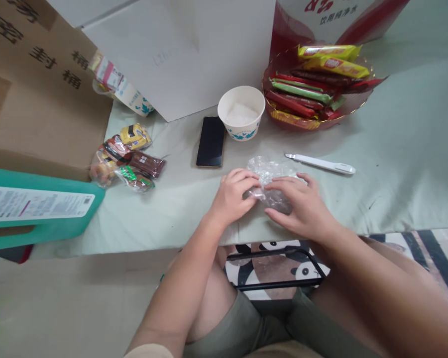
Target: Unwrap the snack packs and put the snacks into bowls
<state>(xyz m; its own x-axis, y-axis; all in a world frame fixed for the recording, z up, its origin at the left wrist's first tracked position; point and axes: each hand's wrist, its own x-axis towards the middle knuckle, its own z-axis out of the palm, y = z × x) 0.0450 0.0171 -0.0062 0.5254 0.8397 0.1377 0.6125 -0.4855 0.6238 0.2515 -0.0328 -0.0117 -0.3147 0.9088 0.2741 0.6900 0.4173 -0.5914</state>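
Head camera view: a crumpled piece of clear plastic [269, 168] lies on a pale green tablecloth [186, 214], directly under and between a seated person's fingers. The left hand [233, 195] appears to pinch the plastic's near left edge, thumb against curled fingers; the right hand [306, 203] arches over the other side, its thumb and fingers spread apart while the fingertips touch the film. The handling looks partway through: the plastic is bunched and in contact with both hands, but neither laid flat nor set aside, and whether it encloses anything cannot be told. Ahead of the right fingertips and off to their right rests a white-handled cutter [321, 163], held by neither hand. Just beyond the left fingers lies a dark phone [211, 141]; next to it, straight ahead of both hands, stands a paper cup [246, 133] with something white inside, its nature unclear. Farther out, past the right fingers, a red basket [306, 122] holds wrapped snacks [302, 92], while well to the left of the left fingers sits a cluster of small packets [145, 163].
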